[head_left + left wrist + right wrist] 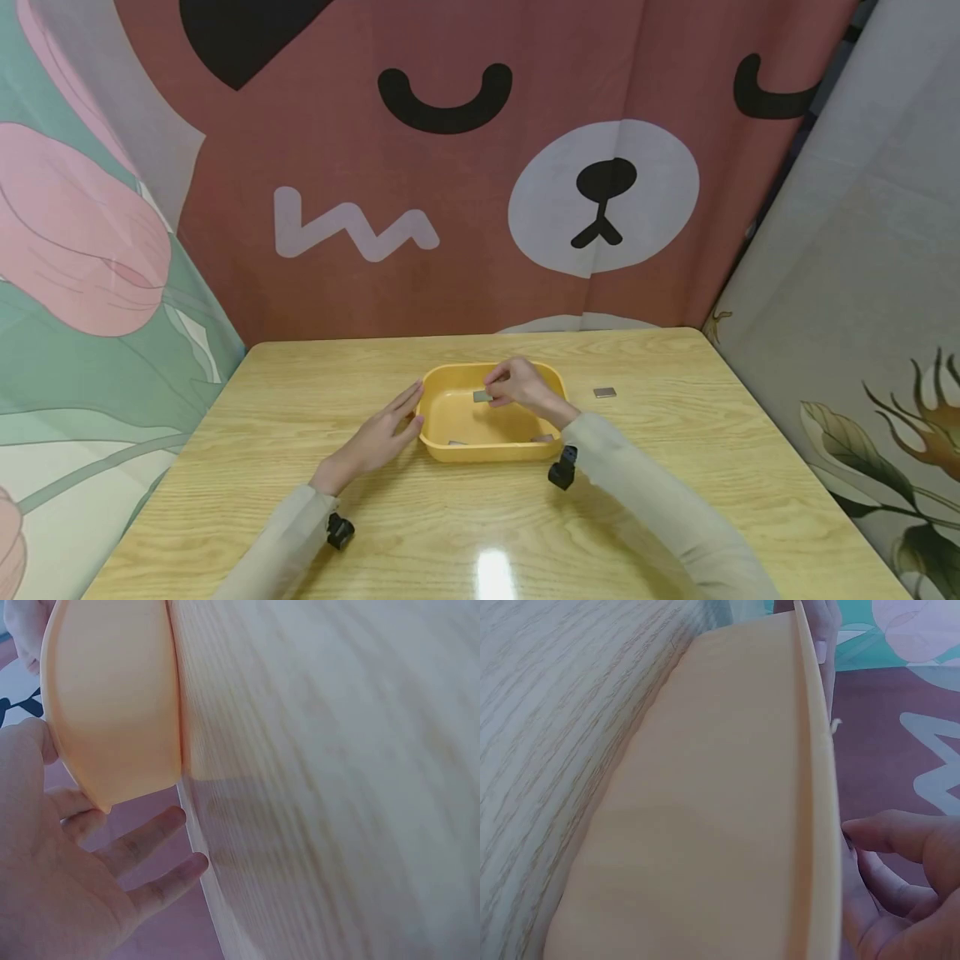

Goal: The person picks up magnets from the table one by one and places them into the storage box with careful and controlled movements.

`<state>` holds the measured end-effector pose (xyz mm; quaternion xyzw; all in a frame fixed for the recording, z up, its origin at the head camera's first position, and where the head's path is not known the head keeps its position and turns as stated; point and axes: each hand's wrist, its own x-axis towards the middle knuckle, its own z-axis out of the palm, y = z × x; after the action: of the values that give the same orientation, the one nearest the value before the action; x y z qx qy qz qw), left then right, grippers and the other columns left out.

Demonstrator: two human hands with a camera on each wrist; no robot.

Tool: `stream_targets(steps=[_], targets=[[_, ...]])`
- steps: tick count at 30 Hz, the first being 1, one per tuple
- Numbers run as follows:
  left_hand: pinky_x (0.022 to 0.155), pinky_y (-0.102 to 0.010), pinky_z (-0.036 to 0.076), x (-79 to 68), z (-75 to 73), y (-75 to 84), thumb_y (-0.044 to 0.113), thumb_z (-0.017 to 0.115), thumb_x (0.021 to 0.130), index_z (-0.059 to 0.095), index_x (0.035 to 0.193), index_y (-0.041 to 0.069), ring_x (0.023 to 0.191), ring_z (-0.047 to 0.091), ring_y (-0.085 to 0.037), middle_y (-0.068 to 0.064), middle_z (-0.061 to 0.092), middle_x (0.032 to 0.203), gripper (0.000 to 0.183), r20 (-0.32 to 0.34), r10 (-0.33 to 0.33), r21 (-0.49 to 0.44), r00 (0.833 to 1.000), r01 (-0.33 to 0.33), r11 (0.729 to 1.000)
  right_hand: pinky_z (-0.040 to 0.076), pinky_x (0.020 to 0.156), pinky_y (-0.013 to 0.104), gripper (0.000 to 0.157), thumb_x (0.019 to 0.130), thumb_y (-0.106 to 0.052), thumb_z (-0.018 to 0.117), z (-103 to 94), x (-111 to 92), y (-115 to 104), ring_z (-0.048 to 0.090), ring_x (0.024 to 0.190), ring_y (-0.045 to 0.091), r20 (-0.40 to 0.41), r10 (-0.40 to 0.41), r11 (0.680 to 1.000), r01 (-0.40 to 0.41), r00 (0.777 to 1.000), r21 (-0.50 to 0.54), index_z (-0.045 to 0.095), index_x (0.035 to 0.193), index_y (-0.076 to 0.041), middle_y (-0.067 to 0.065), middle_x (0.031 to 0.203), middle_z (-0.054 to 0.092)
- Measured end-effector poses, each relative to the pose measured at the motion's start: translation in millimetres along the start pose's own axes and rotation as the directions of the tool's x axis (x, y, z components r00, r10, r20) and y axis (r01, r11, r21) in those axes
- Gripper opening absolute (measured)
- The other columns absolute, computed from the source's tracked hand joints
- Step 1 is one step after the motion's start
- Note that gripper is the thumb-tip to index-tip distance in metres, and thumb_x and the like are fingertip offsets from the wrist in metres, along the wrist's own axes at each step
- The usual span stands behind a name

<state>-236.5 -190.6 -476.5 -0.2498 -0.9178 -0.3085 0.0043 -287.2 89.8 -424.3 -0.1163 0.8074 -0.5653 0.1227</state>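
A shallow yellow plastic tray (487,452) sits on the wooden table. Over its inside, my right hand (519,385) pinches a small flat rectangular grey-green piece (482,397) between thumb and fingers. The right wrist view shows this hand (907,892) past the tray's rim (821,787), with most of the piece hidden. My left hand (382,433) touches the tray's left end with fairly straight fingers. Seen from the left wrist, its thumb rests at the rim and the other fingers (154,836) spread below the corner. Small flat pieces lie inside the tray, one (542,437) at the front right.
Another small grey-brown rectangular piece (604,392) lies on the table (660,500) to the right of the tray. Behind the table hangs a curtain (450,292) with a bear's face. Patterned curtains also hang at both sides.
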Motion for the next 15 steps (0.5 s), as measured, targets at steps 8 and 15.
stream_targets(steps=[8,15], targets=[[0.115,-0.049,0.025,-0.3,-0.2,1.2,0.032,0.047,0.107,0.022,0.158,0.010,0.146,0.022,-0.027,0.004,0.012,0.164,0.061,-0.004,0.002,-0.006,1.000,-0.002,1.000,0.058,0.080,0.046,0.014,0.089,0.007,0.067,5.2,6,-2,0.072,0.078,0.030,-0.054,0.074,0.997,-0.075,0.996,-0.017,0.069,0.102,0.013,0.018,0.098,0.066],[0.115,-0.049,0.026,-0.7,-0.7,2.3,0.032,0.047,0.107,0.022,0.159,0.011,0.147,0.022,-0.026,0.004,0.012,0.163,0.061,-0.005,0.005,-0.016,1.000,-0.005,1.000,0.057,0.083,0.045,0.019,0.087,0.010,0.068,6.9,15,1,0.072,0.082,0.030,-0.065,0.129,0.987,-0.122,0.990,0.105,0.068,0.106,0.016,0.023,0.105,0.065]])
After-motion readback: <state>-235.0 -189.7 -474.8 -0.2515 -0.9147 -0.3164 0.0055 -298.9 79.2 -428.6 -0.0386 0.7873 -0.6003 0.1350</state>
